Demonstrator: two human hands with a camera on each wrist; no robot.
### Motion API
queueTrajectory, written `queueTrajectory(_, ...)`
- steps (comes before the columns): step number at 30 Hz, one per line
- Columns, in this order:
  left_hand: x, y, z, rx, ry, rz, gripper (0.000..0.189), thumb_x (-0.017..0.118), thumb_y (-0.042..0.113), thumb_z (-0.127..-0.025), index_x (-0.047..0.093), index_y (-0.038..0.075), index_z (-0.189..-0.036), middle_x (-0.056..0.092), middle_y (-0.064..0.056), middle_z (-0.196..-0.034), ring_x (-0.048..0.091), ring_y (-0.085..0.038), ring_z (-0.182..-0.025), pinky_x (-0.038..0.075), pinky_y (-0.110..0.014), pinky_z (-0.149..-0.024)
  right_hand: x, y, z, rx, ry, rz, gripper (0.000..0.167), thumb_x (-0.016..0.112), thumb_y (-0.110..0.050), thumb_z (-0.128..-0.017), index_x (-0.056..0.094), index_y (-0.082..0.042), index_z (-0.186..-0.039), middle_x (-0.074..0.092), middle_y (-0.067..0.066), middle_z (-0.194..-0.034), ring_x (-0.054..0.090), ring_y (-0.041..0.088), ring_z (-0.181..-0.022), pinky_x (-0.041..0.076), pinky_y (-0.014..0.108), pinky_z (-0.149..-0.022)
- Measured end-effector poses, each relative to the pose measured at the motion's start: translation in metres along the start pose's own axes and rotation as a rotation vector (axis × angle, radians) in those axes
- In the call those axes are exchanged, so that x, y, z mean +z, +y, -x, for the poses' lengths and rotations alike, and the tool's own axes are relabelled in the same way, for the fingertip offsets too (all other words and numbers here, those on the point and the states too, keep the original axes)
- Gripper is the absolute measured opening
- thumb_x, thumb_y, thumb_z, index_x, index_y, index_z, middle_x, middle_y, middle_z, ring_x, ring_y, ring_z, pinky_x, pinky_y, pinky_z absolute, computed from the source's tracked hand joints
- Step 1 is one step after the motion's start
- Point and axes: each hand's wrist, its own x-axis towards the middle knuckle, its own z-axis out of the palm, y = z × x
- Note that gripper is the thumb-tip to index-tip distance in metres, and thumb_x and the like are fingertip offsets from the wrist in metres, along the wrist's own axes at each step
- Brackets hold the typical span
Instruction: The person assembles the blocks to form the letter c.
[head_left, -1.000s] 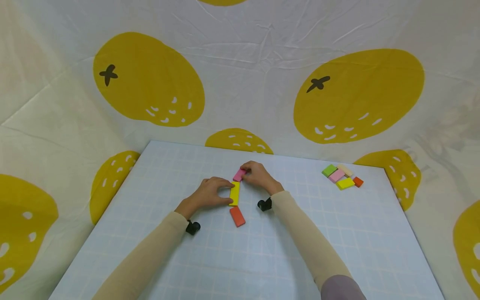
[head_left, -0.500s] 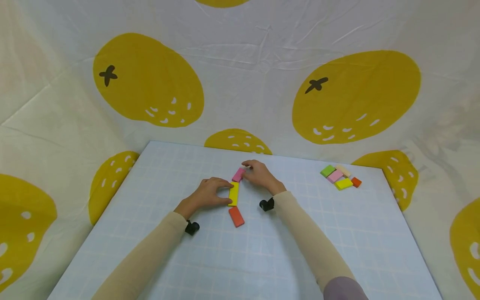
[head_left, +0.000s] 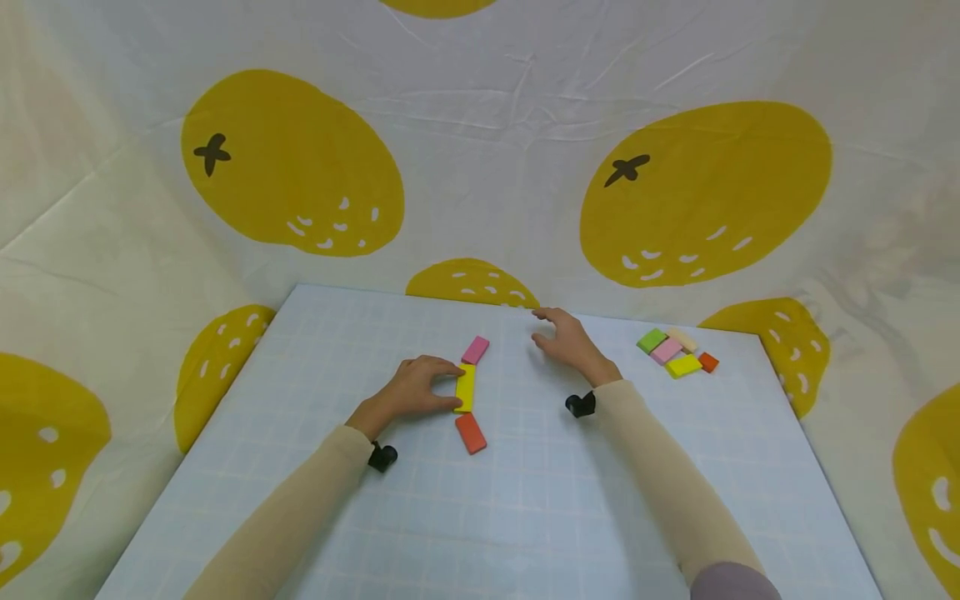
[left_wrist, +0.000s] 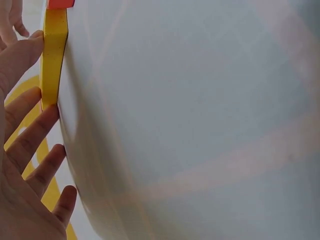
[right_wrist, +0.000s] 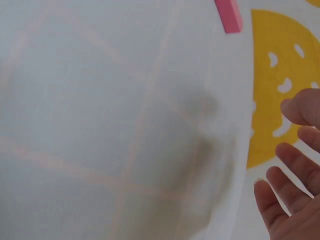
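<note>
A yellow block lies lengthwise in the middle of the table, and my left hand pinches it by its ends between thumb and fingers. From the left wrist view, the thumb is at one end of the yellow block and fingertips are at the other. Past its far end sits a pink block, angled to the right. An orange-red block lies tilted at its near end. My right hand is raised to the right of the pink block, fingers apart and holding nothing.
At the back right of the table lies a group of several blocks, among them a green block, a light pink block, a yellow block and a small red block. A patterned cloth rises behind.
My right hand has let go of the pink block and moved right, away from it. The left hand stays at the yellow block.
</note>
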Motion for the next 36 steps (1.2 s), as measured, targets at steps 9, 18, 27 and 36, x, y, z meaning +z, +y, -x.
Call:
queueTrajectory(9,0.001,0.002,0.002,-0.011,0.007,0.002,0.057,0.079,0.050,-0.087,0.068,0.025,-0.137,0.066,0.004,-0.139,0.052,-0.023,-0.137,0.035,-0.057,-0.114,-0.043,0.042,0.029,0.068,0.070,0.025,0.055,0.066,-0.019,-0.100,0.049,-0.003,-0.149,0.051,0.021,-0.149,0.046,0.041,-0.139,0.037,0.059,-0.118)
queueTrajectory(18,0.000,0.003,0.003,0.000,0.017,0.012,0.056,0.080,0.048,-0.087,0.068,0.024,-0.136,0.067,0.003,-0.138,0.053,-0.023,-0.136,0.034,-0.057,-0.115,-0.075,0.081,0.057,0.149,0.078,0.075,0.057,0.064,-0.021,-0.100,0.046,-0.001,-0.150,0.048,0.026,-0.149,0.045,0.045,-0.136,0.036,0.064,-0.116)
queueTrajectory(27,0.000,0.003,0.003,0.004,0.016,0.008,0.057,0.080,0.048,-0.086,0.068,0.024,-0.136,0.066,0.003,-0.139,0.053,-0.023,-0.137,0.035,-0.057,-0.114,-0.089,0.110,0.074,0.271,0.097,0.130,0.059,0.064,-0.023,-0.100,0.045,0.001,-0.150,0.042,0.031,-0.152,0.041,0.048,-0.137,0.031,0.066,-0.118)
queueTrajectory(36,-0.002,0.004,0.003,0.009,0.015,-0.004,0.056,0.079,0.049,-0.087,0.068,0.024,-0.136,0.067,0.003,-0.138,0.053,-0.023,-0.136,0.036,-0.057,-0.114,-0.077,0.099,0.070,0.190,0.061,0.160,0.056,0.063,-0.016,-0.097,0.048,0.002,-0.148,0.043,0.031,-0.151,0.042,0.047,-0.136,0.031,0.065,-0.118)
